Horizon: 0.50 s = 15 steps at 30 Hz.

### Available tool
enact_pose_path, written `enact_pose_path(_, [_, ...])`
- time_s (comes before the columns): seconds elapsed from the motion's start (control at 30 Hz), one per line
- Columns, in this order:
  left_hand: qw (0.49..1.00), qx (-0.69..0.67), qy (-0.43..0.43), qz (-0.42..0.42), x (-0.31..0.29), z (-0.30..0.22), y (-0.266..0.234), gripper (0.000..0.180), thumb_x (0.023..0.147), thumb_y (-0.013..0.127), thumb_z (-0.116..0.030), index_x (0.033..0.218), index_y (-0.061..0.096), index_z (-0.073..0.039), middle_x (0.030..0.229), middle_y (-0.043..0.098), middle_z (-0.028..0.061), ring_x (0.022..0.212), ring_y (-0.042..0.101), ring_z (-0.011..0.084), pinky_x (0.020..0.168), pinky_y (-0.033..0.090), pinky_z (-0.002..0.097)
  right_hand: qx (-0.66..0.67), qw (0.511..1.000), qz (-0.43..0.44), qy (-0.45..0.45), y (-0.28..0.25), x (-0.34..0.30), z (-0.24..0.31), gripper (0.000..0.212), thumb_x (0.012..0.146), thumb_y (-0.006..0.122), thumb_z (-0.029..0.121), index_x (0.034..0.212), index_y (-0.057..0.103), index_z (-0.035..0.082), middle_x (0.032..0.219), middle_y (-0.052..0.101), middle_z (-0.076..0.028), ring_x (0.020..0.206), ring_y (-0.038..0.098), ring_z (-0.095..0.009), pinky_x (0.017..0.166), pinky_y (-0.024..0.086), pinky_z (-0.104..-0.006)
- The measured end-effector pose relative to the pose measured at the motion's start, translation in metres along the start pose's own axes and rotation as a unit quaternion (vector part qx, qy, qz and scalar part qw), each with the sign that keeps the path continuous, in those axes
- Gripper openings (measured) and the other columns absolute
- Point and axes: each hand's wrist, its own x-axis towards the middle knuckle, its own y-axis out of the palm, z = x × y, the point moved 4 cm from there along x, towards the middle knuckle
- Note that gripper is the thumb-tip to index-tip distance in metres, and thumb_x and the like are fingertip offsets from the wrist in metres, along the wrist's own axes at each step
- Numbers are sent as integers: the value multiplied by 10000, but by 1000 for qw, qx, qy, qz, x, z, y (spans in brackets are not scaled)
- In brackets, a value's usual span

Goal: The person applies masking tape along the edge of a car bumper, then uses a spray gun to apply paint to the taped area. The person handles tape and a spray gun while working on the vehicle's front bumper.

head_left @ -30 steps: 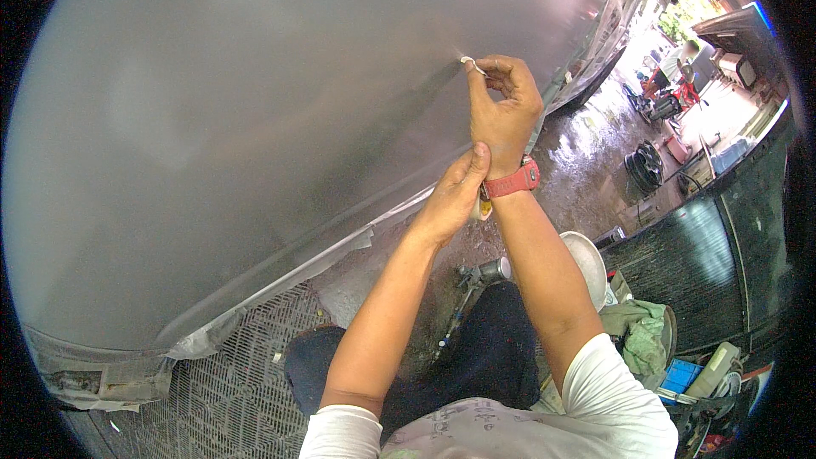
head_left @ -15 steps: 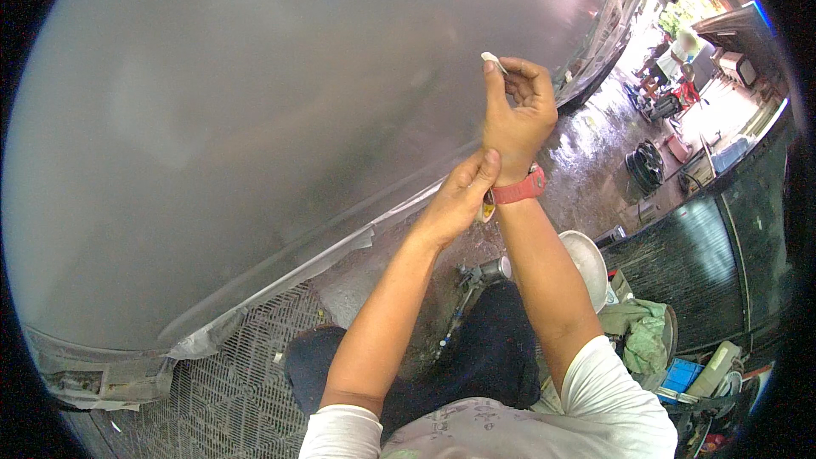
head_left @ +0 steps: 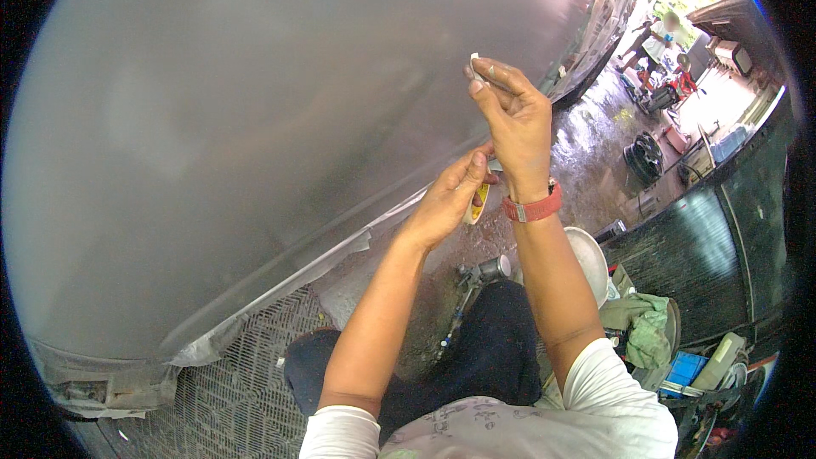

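My right hand [head_left: 517,123] is raised in front of the large grey car panel [head_left: 255,119]. Its fingers pinch a small white piece of tape [head_left: 474,59], whose tip sticks up past the fingertips. Just below and to the left, my left hand [head_left: 446,194] grips a roll of masking tape [head_left: 477,206] with a yellow inside. The fingers partly hide the roll. A red watch [head_left: 534,206] is on my right wrist.
Masking film [head_left: 204,342] lines the panel's lower edge. A spray gun [head_left: 484,271] is beside my knee. At the right are a pale round basin [head_left: 586,259], a green cloth [head_left: 648,336] and a blue box [head_left: 682,370]. A wheel rim [head_left: 643,159] and another person [head_left: 660,41] are farther back.
My right hand has turned, and its pinched piece has shifted slightly left. My left hand has come away from the right wrist and moved a little left and down with the tape roll.
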Motion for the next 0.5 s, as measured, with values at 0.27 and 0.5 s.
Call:
enact_pose_path(0.27, [1000, 2, -21, 15, 0, 4, 2, 872, 1073, 398, -750, 1611, 500, -72, 1107, 645, 116, 915, 560, 146, 819, 478, 287, 70, 997, 6, 43, -2, -5, 11, 423, 951, 723, -65, 1362, 627, -91, 1335, 716, -202, 1206, 725, -247, 995, 613, -312])
enact_pose_path(0.5, [1000, 11, -16, 16, -4, 7, 3, 874, 1069, 413, -751, 1608, 498, -68, 1080, 640, 79, 911, 542, 122, 809, 472, 283, 54, 997, -54, 33, -3, -13, 20, 272, 934, 794, -18, 1187, 701, -52, 1121, 793, -155, 1043, 774, -205, 889, 620, -276])
